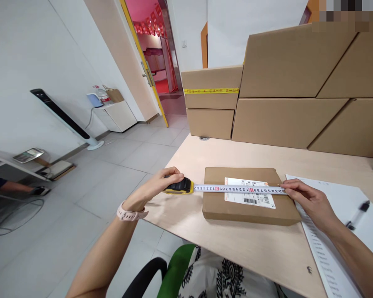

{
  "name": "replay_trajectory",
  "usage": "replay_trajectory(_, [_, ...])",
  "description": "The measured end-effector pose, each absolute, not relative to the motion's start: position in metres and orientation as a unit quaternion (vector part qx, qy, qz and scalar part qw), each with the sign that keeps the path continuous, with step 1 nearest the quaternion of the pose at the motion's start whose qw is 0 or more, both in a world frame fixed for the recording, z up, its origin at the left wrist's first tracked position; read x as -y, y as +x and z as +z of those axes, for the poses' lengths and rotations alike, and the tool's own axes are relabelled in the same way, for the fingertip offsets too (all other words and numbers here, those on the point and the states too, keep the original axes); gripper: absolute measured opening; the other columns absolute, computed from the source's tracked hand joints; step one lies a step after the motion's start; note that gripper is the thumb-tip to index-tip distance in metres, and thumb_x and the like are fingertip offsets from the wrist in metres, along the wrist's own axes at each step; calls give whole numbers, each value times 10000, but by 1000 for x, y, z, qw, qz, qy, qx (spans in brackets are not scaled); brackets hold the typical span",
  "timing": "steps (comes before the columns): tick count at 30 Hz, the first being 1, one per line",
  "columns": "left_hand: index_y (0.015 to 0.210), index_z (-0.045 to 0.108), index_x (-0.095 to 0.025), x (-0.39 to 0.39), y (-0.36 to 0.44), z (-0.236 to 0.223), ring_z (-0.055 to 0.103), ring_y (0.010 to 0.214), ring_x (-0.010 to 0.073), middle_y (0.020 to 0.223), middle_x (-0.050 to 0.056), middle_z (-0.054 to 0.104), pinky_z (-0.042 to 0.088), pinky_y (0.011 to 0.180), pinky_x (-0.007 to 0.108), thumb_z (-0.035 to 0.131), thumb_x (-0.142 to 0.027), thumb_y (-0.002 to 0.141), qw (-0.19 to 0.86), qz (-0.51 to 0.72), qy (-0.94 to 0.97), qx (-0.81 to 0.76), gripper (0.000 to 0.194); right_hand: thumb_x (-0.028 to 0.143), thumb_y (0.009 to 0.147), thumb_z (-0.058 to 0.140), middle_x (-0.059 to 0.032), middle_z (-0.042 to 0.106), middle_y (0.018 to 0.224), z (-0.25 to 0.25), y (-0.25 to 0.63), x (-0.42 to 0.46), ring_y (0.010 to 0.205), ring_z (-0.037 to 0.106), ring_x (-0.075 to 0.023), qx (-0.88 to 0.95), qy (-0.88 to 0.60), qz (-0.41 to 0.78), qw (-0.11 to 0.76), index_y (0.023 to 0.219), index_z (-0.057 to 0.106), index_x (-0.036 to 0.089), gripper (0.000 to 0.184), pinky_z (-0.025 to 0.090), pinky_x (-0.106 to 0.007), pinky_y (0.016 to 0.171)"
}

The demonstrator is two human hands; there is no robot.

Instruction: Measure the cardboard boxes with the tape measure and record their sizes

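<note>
Tape measure [178, 186] case gripped in left hand [157, 185], blade [236, 189] with printed digits stretched across flat cardboard parcel [236, 207] on table [236, 244], right hand [309, 200] pinching blade end at parcel's right edge, white barcode label [255, 198], text too small to read.

My arms, as worn
Both forearms bare; pale pink wristwatch [128, 214] on my left wrist; black-and-white patterned garment [217, 275] at my lap.

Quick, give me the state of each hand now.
Left hand: closed on the tape measure case.
Right hand: pinching the tape's end at the parcel edge.
</note>
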State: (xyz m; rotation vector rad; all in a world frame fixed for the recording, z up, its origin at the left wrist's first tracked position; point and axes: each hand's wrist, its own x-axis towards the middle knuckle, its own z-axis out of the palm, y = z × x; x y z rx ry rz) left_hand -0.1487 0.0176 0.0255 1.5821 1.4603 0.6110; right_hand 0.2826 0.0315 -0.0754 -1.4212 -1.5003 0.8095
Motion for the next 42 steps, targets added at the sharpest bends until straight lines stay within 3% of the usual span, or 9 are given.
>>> replay_trajectory(28, [792, 539, -192, -18, -152, 24, 434, 687, 137, 746, -28, 479, 325, 628, 269, 517, -535, 868, 437, 231, 652, -575, 352, 478, 746, 661, -46, 707, 975, -77, 284, -32, 948, 631, -261, 608, -576, 326, 438, 801, 740, 263, 236, 498, -342, 764])
replay_trajectory(32, [959, 624, -194, -17, -157, 32, 517, 851, 181, 924, 21, 591, 383, 752, 292, 537, -511, 863, 452, 184, 674, -555, 342, 478, 743, 661, -47, 707, 959, -76, 284, -32, 935, 631, -260, 608, -575, 327, 439, 788, 735, 263, 232, 497, -341, 750])
replay_trajectory(35, [1227, 582, -216, -22, -159, 42, 534, 980, 233, 1123, 62, 603, 408, 818, 315, 639, -469, 786, 467, 82, 718, -510, 512, 482, 742, 660, -49, 706, 970, -76, 283, -32, 937, 630, -259, 605, -577, 330, 439, 792, 734, 260, 239, 495, -342, 757])
replay_trajectory(39, [1390, 470, -244, -37, -153, 54, 538, 875, 219, 1036, 39, 617, 425, 740, 300, 713, -377, 686, 417, -71, 786, -450, 757, 474, 741, 662, -50, 705, 976, -75, 282, -31, 953, 629, -261, 607, -575, 326, 440, 797, 733, 257, 236, 497, -345, 779])
replay_trajectory(42, [1384, 479, -267, -47, -148, 58, 546, 887, 220, 1037, 24, 624, 437, 742, 299, 723, -352, 663, 444, -106, 778, -433, 766, 475, 739, 657, -50, 707, 965, -74, 281, -31, 937, 632, -258, 606, -576, 328, 440, 796, 733, 254, 240, 502, -344, 765])
